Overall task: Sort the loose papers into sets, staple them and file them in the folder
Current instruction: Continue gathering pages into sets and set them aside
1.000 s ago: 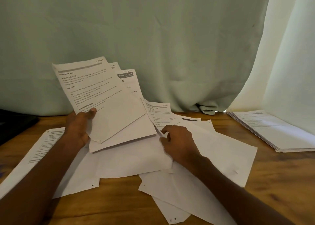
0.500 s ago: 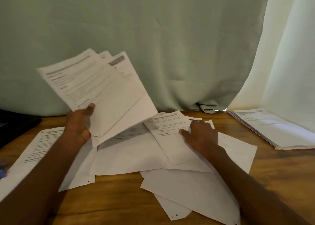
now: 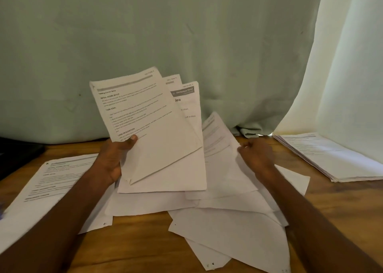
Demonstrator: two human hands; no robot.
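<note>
Bare wood front-centre, rest papered.
Loose sheets (image 3: 232, 227) block my middle; stacked pile (image 3: 331, 158) far right; open gap btwn.

A makeshift home desk: a wooden table (image 3: 145, 248) strewn with printed papers (image 3: 228, 227), backed by pale green curtains (image 3: 186, 34).

Both bare forearms reach forward; the left hand (image 3: 113, 158) is raised, thumb up and pressed forward, fingers curled in a grip; the right hand (image 3: 258, 155) sits lower, knuckles up, fingers curled inward, pinching.

hands (image 3: 112, 161) gripping papers (image 3: 149, 127), wooden table (image 3: 342, 200)
</note>
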